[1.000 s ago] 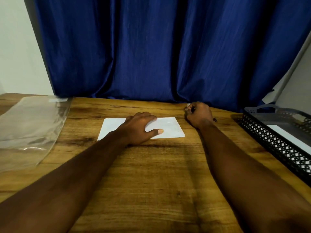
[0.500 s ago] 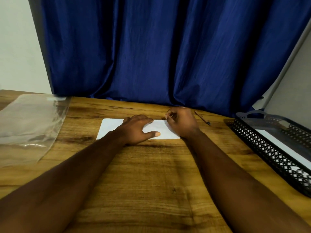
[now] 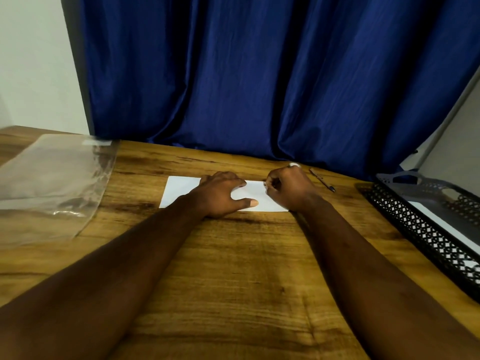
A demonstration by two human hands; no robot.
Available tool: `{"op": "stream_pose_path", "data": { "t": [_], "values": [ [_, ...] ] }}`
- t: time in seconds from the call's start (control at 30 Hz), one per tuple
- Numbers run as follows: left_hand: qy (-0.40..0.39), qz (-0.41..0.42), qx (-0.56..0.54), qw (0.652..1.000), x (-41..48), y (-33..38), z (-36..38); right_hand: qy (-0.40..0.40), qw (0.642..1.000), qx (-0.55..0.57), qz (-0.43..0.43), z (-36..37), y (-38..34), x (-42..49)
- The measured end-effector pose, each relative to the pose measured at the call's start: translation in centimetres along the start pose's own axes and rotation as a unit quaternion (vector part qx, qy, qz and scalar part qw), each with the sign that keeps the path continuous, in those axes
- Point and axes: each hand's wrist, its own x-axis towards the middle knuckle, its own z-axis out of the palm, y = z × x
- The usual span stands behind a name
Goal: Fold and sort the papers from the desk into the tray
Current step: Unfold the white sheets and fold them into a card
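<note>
Your left hand (image 3: pixel 220 194) lies flat, palm down, on the folded white paper (image 3: pixel 181 189) at centre frame, fingers spread toward the upper right, thumb stretched out along the paper's near edge. It presses the sheet down and grips nothing. Your right hand (image 3: pixel 288 189) sits curled in a loose fist on the paper's right end, knuckles up, fingertips tucked in against the sheet. You cannot tell whether it pinches the paper edge or only rests there; the fingers hide the contact. Something small and pale shows just above the knuckles, too blurred to name.

The paper lies flat on the wooden worktop (image 3: pixel 233 281), long side across the frame, its left part bare, its middle and right covered by your hands. Both forearms run in from the lower corners of the frame.

Just right of your right hand, a pen (image 3: pixel 322 183) lies on the worktop, slanting down to the right, apart from the hand. Further right, at the frame's right edge, the black perforated tray (image 3: pixel 420 229) sits on the worktop, with a white sheet (image 3: pixel 441 224) lying inside it. At the left of the frame a clear plastic sleeve (image 3: pixel 52 183) lies flat, well apart from the paper. A blue curtain (image 3: pixel 259 74) hangs behind the worktop across the upper frame.
</note>
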Motion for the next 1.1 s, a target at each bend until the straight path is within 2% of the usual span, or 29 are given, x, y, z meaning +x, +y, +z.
{"op": "stream_pose_path", "data": {
  "t": [0.77,1.1],
  "values": [
    [-0.009,-0.005,0.003,1.000,-0.6,0.3,-0.3,-0.039,0.998,0.042,-0.032,-0.5,1.0,-0.1],
    [-0.009,-0.002,0.007,1.000,-0.7,0.5,-0.4,-0.040,0.998,0.053,-0.016,-0.2,0.9,0.1]
  ]
}}
